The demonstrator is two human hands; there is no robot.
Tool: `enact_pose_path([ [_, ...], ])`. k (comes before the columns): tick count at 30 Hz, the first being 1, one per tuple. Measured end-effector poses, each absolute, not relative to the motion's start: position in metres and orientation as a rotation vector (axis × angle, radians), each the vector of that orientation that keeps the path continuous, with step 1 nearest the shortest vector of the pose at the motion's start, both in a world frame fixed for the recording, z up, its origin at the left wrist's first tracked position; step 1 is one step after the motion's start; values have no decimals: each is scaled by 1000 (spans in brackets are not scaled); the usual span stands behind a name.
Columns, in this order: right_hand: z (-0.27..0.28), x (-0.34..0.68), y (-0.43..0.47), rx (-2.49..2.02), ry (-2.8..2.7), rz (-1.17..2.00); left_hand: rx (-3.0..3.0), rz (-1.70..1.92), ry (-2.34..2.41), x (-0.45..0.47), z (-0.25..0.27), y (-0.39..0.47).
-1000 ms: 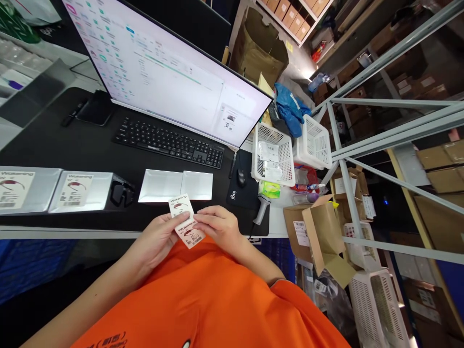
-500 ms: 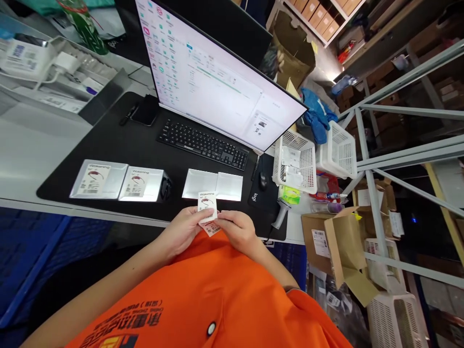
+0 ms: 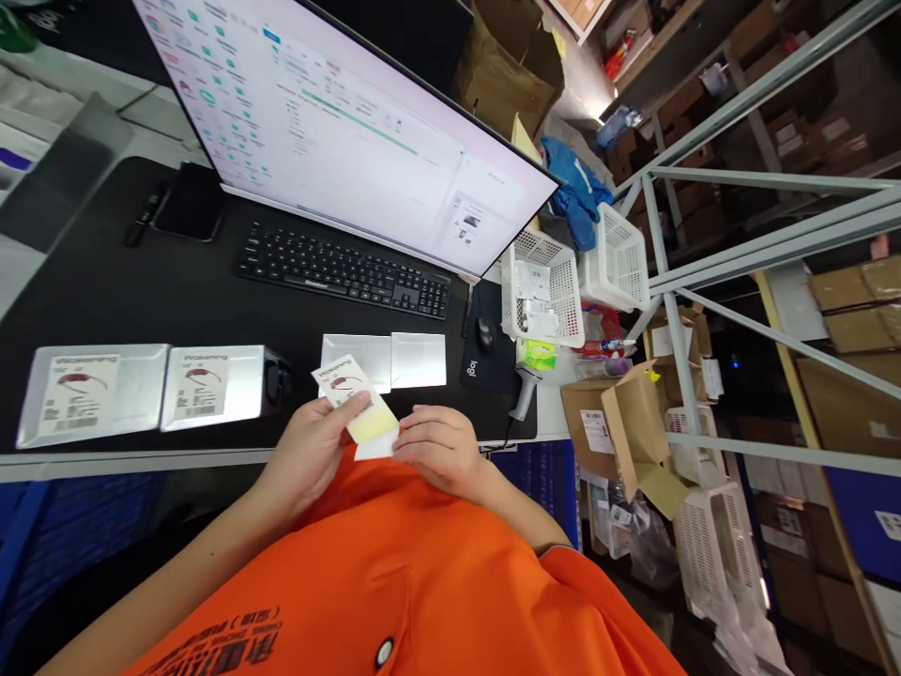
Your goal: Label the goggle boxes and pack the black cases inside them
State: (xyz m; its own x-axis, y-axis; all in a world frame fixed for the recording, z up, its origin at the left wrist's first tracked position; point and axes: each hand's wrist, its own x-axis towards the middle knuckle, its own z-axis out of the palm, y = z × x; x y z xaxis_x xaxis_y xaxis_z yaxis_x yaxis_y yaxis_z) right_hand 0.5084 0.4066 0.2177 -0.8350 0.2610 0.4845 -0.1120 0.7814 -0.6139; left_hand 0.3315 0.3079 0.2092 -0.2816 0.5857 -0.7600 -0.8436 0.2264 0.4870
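Observation:
My left hand (image 3: 316, 446) pinches a white printed label (image 3: 343, 380), marked "Wakening" above a reddish-brown picture. Below the print hangs a pale yellow strip (image 3: 372, 424) and a white piece (image 3: 376, 446). At that lower end, my right hand (image 3: 440, 449) has its fingers closed on the white piece. Just beyond the label lie two plain silver packages (image 3: 418, 360) side by side, the left one partly hidden. Farther left, a silver box (image 3: 141, 380) and another silver box (image 3: 243, 380) each carry a matching label. A dark object (image 3: 277, 381) sits against the second box's right side.
Behind the packages are a black keyboard (image 3: 344, 272) and a large monitor (image 3: 338, 141). A mouse (image 3: 485, 333), a barcode scanner (image 3: 525, 394) and a white basket (image 3: 573, 319) stand to the right. An opened carton (image 3: 591, 427) is beyond the desk edge.
The view has shifted right and closer to the desk. The label has tilted to the left, and a yellow strip and white piece now show at its lower end, between my hands.

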Motion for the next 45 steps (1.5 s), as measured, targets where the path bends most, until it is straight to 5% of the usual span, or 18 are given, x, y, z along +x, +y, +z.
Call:
enact_pose_path([
  [11, 228, 504, 452, -1003, -1400, 1458, 134, 1197, 1719, 308, 191, 294],
  [19, 234, 503, 499, -1031, -1348, 1466, 242, 1076, 1774, 295, 173, 280],
  [25, 194, 479, 523, -1231, -1493, 1948, 1168, 1154, 1570, 296, 148, 300],
  [30, 158, 461, 524, -1336, -1504, 1934, 1543, 1086, 1497, 312, 117, 318],
  [45, 149, 442, 524, -1473, -1699, 1761, 1434, 1014, 1372, 304, 89, 315],
])
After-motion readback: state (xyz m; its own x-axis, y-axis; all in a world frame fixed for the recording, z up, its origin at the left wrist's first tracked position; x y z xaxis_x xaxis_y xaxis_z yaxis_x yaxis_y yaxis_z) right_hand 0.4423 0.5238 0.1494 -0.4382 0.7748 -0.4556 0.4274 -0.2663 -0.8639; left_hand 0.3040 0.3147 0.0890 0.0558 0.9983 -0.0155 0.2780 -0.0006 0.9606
